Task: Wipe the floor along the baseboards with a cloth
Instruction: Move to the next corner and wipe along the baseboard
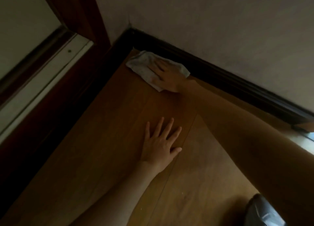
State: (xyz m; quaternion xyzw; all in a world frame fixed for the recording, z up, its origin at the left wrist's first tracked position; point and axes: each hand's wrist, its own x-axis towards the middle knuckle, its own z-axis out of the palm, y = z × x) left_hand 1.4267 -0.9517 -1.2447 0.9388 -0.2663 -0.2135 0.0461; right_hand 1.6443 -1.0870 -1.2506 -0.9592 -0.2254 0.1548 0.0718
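A pale crumpled cloth [144, 65] lies on the brown wooden floor [119, 123] in the room's corner, touching the dark baseboard [220, 74] along the far wall. My right hand [167, 76] rests flat on the cloth with its fingers spread, pressing it to the floor beside the baseboard. Nearer to me, my left hand [160, 144] is planted flat on the bare floorboards, fingers apart, holding nothing.
A second dark baseboard [108, 69] runs down the left side from the corner. Beyond it are a reddish door frame [81, 13] and a pale sill strip [42, 82]. A dark shiny object [261, 212] sits at the bottom right.
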